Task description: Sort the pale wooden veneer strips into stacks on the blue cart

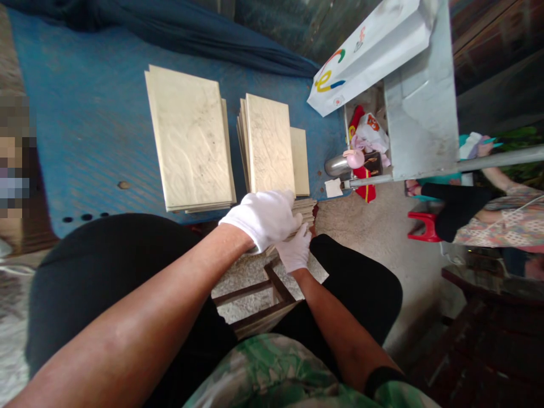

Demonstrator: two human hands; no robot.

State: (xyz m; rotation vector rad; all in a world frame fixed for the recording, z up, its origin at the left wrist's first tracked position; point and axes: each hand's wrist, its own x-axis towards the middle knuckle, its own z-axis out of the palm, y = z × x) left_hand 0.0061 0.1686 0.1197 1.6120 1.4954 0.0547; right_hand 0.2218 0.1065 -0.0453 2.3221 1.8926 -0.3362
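My left hand, in a white glove, reaches over the near end of the middle boards with its fingers curled. Lower right, my right hand, also gloved, has its fingers bent round the near side of a stack of thin boards, whose edges face me. Both hands appear to grip this stack, though its lower part is hidden. Just beyond, pale cream boards with wavy grain form a middle pile, with a smaller board at its right. A wider pile of boards lies to the left.
The piles rest on a worn blue table, with dark cloth along its far side. At right are a white paper bag, a metal bottle and a metal surface. Another person sits farther right, near a red stool.
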